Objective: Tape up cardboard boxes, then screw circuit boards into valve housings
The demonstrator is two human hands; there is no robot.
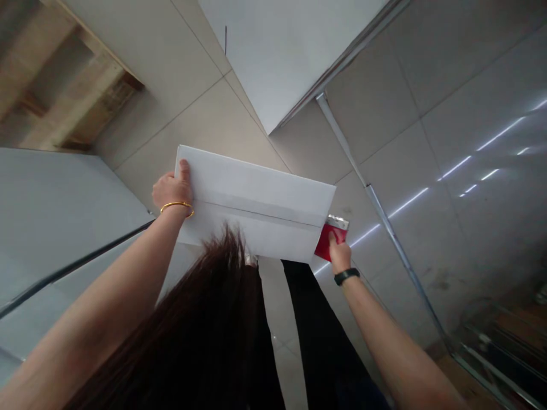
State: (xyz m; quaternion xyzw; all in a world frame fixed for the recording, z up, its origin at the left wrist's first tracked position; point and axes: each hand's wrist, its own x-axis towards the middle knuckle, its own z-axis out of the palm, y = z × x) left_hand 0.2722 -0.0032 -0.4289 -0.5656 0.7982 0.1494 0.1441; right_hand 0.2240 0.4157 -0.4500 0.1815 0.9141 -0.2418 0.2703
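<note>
A flat white cardboard box (256,199) is held out in front of my body, its closed flaps meeting in a dark seam along its length. My left hand (171,185), with a gold bangle at the wrist, grips the box's left edge, thumb on the upper face and fingers out of sight beyond the edge. At the box's right end, my right hand (339,255) is closed on a red tape dispenser (325,242) with a silvery metal edge. The dispenser is right beside the box; whether they touch I cannot tell. A dark band circles the right wrist.
A white tabletop corner (273,62) juts in from above, with a metal leg frame (388,222) to its right. Another pale table (64,210) lies on the left. Wooden pallets (81,85) sit at the upper left on the tiled floor (192,125). Long hair hangs in front of the box's lower edge.
</note>
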